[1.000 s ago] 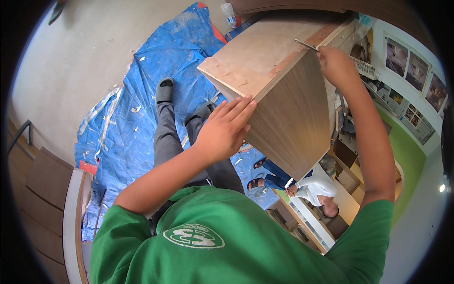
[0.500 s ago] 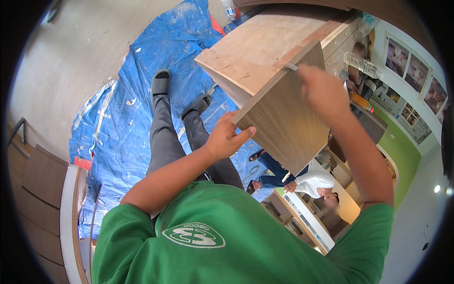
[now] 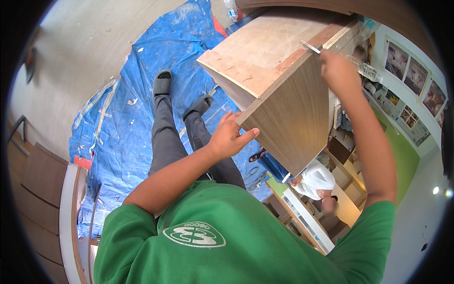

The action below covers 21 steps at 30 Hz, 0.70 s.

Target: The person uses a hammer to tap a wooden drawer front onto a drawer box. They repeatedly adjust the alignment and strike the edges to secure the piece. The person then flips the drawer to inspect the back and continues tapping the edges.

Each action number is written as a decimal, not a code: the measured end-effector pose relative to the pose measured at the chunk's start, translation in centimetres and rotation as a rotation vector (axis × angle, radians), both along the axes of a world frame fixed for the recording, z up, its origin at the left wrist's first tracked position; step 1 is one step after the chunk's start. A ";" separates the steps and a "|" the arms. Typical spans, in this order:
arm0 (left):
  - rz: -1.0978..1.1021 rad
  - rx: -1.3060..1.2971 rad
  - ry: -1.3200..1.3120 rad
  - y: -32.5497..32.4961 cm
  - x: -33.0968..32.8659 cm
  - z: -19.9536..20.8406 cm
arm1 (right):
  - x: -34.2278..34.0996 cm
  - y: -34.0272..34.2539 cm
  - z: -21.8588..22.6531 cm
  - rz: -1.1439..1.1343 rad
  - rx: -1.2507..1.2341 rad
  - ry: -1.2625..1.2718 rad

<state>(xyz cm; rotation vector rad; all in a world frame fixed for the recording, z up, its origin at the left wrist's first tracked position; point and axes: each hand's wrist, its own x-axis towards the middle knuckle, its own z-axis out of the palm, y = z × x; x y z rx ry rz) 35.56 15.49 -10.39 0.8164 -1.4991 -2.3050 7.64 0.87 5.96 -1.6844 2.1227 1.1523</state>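
A plywood box [image 3: 250, 59] with a wood-grain panel [image 3: 293, 116] across its near end stands in front of me. My left hand [image 3: 231, 137] grips the panel's lower left corner, its thumb along the front face and its fingers over the edge toward the box. Closed in a fist, my right hand [image 3: 339, 73] is at the far upper corner of the panel. From it a thin, flat, pale blade-like tool [image 3: 310, 46] sticks out over the box's top edge. Its handle is hidden in the fist, so I cannot tell its exact kind.
A crumpled blue tarp [image 3: 142, 104] covers the floor under my feet. Behind the panel is another person in a white top [image 3: 316, 181]. Clear plastic bottles [image 3: 364, 70] lie beyond my right hand. Brown panels [image 3: 40, 199] stand at the left.
My right hand has moved up and to the right along the panel's edge with the pale tool. My left hand keeps its grip at the corner. The other person has shifted.
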 end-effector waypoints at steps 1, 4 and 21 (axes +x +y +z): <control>0.008 0.001 -0.004 0.0 -0.1 -0.1 | 2.2 0.9 0.2 -0.015 0.023 -0.062; 0.008 0.003 -0.010 -0.1 -0.2 -0.1 | 9.1 5.4 0.3 0.054 0.115 -0.252; 0.035 -0.085 0.043 0.3 -0.5 -1.0 | 12.0 8.5 0.3 -0.058 0.107 -0.370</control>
